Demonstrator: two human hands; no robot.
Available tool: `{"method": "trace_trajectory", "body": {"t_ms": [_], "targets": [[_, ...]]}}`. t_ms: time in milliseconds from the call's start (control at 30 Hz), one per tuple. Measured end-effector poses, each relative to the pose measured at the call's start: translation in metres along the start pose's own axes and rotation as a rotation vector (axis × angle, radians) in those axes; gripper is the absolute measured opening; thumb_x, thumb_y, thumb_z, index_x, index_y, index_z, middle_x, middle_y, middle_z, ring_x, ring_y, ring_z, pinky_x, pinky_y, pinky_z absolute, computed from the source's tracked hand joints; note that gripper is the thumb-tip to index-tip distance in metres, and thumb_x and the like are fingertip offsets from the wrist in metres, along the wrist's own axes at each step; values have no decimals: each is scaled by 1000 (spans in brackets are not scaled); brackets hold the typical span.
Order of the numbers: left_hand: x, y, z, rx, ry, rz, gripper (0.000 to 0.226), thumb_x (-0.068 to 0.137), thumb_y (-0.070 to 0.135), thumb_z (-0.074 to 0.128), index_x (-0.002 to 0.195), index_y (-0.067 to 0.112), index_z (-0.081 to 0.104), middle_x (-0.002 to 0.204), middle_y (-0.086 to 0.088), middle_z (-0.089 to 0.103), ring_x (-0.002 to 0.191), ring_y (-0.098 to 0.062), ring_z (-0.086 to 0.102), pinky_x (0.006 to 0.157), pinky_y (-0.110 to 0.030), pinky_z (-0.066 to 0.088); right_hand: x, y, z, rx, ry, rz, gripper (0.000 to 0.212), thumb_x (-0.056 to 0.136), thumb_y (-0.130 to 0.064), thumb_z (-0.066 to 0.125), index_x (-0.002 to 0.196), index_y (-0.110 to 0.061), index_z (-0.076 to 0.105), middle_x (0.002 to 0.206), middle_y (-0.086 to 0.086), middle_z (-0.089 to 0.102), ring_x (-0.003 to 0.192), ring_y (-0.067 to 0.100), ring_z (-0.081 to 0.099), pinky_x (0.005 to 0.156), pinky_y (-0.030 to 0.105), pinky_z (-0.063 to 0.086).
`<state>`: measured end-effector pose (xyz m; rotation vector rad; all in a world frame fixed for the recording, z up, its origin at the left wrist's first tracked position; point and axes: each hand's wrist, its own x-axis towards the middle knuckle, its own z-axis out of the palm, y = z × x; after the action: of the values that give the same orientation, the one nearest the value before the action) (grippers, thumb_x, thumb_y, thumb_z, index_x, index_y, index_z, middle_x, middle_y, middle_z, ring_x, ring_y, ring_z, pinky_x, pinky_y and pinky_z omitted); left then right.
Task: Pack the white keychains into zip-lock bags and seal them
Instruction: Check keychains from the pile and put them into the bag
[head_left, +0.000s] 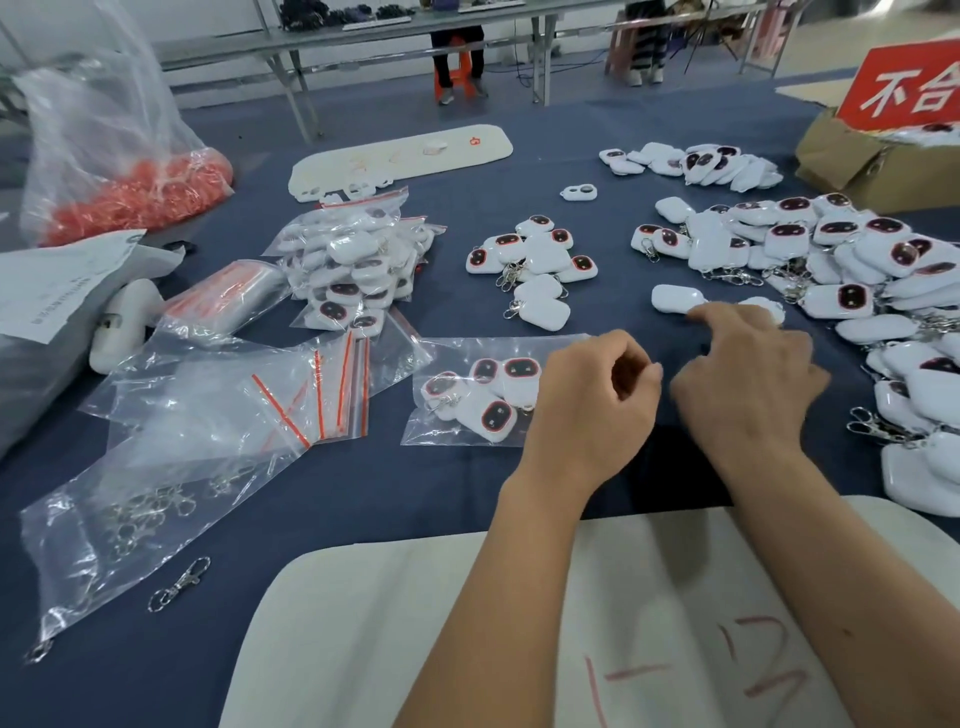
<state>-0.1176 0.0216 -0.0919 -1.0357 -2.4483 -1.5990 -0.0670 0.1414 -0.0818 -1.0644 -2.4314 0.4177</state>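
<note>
A stack of filled zip-lock bags (353, 270) is seen well beyond and to the left of the left hand (587, 410); that part of the task is judged done. One bag with keychains inside (475, 395) lies on the tabletop (415, 493), touching the left hand on its left side; whether its strip is sealed cannot be told, the mouth being covered by the hand. The left hand is loosely curled; whether the bag edge is pinched cannot be told. The right hand (748, 379) is relaxed, fingers spread and bent, nothing visibly held; a loose white keychain (675, 299) lies just beyond its fingertips. A large heap of unpacked keychains (831, 249) remains beyond and to the right of the right hand; a small cluster (535, 260) lies beyond the left hand; empty bags (249, 405) lie far to its left. Much packing is judged left; the heap is cut off at the right edge.
</note>
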Motion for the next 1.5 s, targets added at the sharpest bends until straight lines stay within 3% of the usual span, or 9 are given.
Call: {"method": "trace_trajectory", "body": {"t_ms": [133,267,400,500,600,833,967,1100,1500], "targets": [[2,-5,-1,6,-20,-69,8,90,13,70,82,14,67,74,6,69,69,-10,62,72,-36,55,0,0,6,153,-21,-148,46,91,-3,65,135,-18,66,128,11,67,123,39,51,100,48,39],[6,-8,-7,-90,117,-194,5,90,15,71,90,18,67,78,12,65,69,-1,60,70,-17,50,-2,-3,4,492,11,-251,51,77,-12,89,125,-13,72,116,4,73,110,18,66,96,20,43],[10,-8,-18,-312,141,-323,8,96,17,64,99,16,71,92,1,71,90,-22,71,86,-48,61,-7,-9,9,636,15,-428,40,79,-12,89,116,-13,75,106,-7,71,101,10,67,91,27,55],[11,-5,-25,-425,155,-332,22,104,13,55,96,7,74,91,-14,73,77,-26,69,76,-41,63,-6,-12,10,762,-77,-378,7,90,-22,83,93,-18,78,82,-13,74,77,7,71,71,18,56],[11,-4,-29,-487,144,-333,25,105,10,52,95,3,74,83,-13,72,66,-15,64,63,-26,57,-3,-10,10,907,-196,-195,28,102,-33,68,80,-17,77,68,1,73,47,21,67,44,31,55],[10,-10,-32,-435,126,-332,7,92,9,75,96,14,77,89,-6,78,78,-12,70,71,-23,57,-3,-7,7,1211,-487,-91,23,109,-11,55,105,-11,78,91,13,77,83,31,79,71,39,66],[11,-12,-34,-390,94,-372,6,97,14,70,98,11,75,83,-2,74,70,-8,65,67,-27,53,-2,-6,6,1202,-497,-109,18,106,-11,61,100,-12,79,89,15,77,80,32,79,65,35,65],[12,-14,-33,-334,54,-407,13,102,19,61,100,13,72,87,-5,71,74,-16,60,74,-45,56,-3,-8,5,1069,-381,-186,14,101,-16,70,93,-20,80,72,0,75,53,9,65,49,20,53],[12,-16,-35,-356,52,-391,9,100,18,65,105,15,72,96,-8,75,79,-12,64,73,-31,55,-2,-7,6,1021,-360,-204,15,101,-17,69,95,-25,81,74,-2,76,49,9,59,48,19,50]]}}
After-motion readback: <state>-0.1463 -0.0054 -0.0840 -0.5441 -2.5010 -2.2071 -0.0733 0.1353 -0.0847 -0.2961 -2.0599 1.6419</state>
